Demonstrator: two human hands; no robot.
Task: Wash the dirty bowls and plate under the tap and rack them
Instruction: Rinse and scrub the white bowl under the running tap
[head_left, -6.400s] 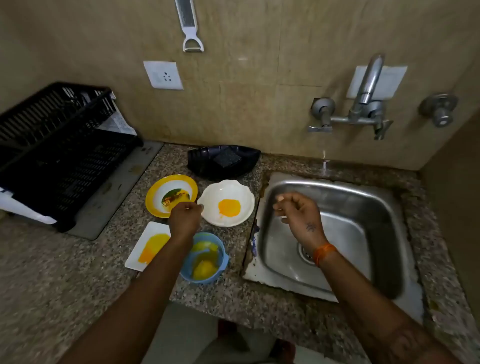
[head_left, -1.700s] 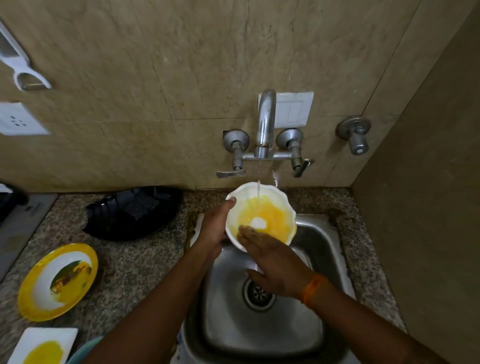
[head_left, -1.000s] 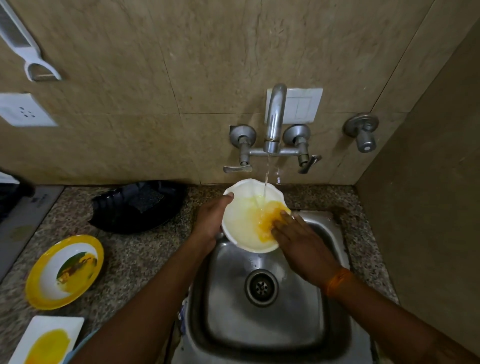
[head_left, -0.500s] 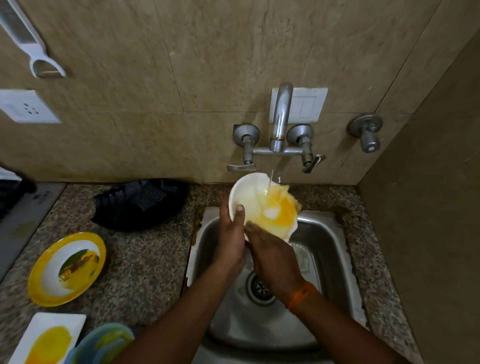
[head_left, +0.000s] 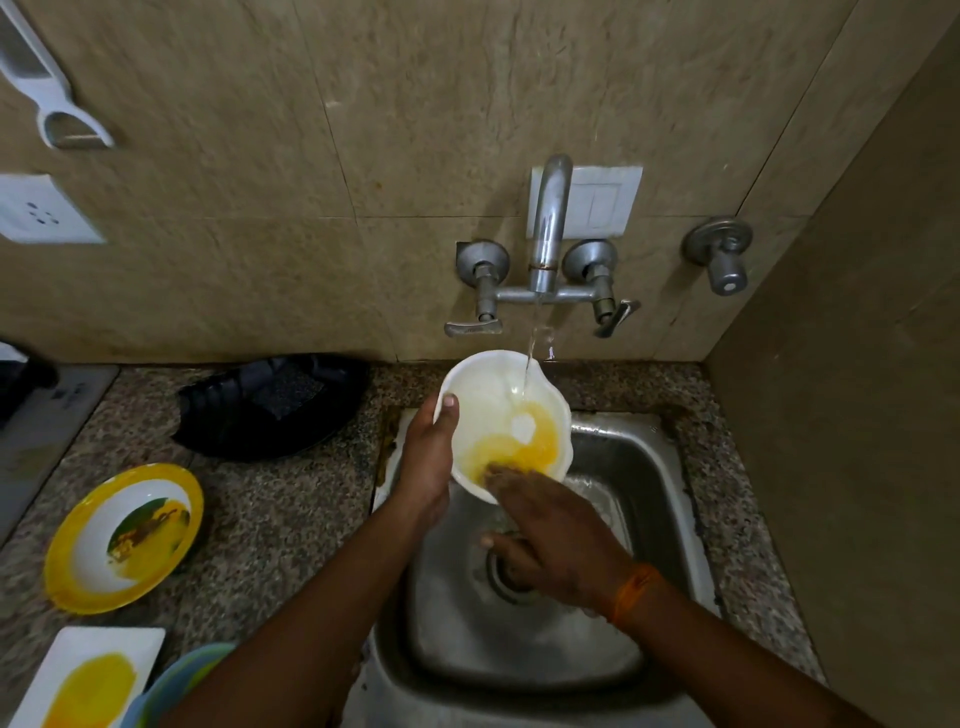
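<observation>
L fingers (head_left: 448, 410) grip bowl (head_left: 488, 400), R fingers (head_left: 506, 475) flat inside

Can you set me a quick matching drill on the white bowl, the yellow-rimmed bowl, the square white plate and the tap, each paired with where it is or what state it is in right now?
Things:
1. white bowl
2. yellow-rimmed bowl
3. square white plate
4. tap

Places or states:
A. running, water falling from the spout
B. on the counter at the bottom left corner, yellow smear on it
C. held over the sink by the left hand, right hand rubbing inside
D. on the counter left of the sink, green and yellow residue inside

Pairs: 1-C, 2-D, 3-B, 4-A
</observation>
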